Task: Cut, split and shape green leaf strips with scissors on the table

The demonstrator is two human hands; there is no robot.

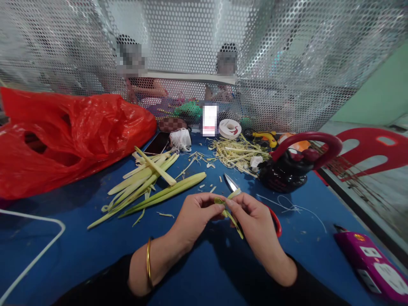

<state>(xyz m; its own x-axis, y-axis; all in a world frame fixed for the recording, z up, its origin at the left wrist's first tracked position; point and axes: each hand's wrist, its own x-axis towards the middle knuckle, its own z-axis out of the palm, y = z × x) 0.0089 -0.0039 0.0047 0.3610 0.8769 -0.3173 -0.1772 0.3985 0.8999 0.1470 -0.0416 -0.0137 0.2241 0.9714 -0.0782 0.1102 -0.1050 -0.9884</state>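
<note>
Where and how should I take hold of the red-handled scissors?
Probably by the red handle, from the near right side: its loop shows beside your right hand, while the pointed blade faces away from you.

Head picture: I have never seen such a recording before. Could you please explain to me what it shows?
There is no machine here. A camera worn on a person's head looks forward and down at two bare hands: the left hand, with a golden bangle on its wrist, and the right hand. Between them they hold a thin, pale-green plant strip. A pointed silver blade shows just beyond the hands; I cannot tell whether it is held. On the blue tabletop lie long, pale-green stalks, a heap of thin, yellowish scraps, a shiny red plastic bag and a glossy black object with a thick, dark-red handle.
</note>
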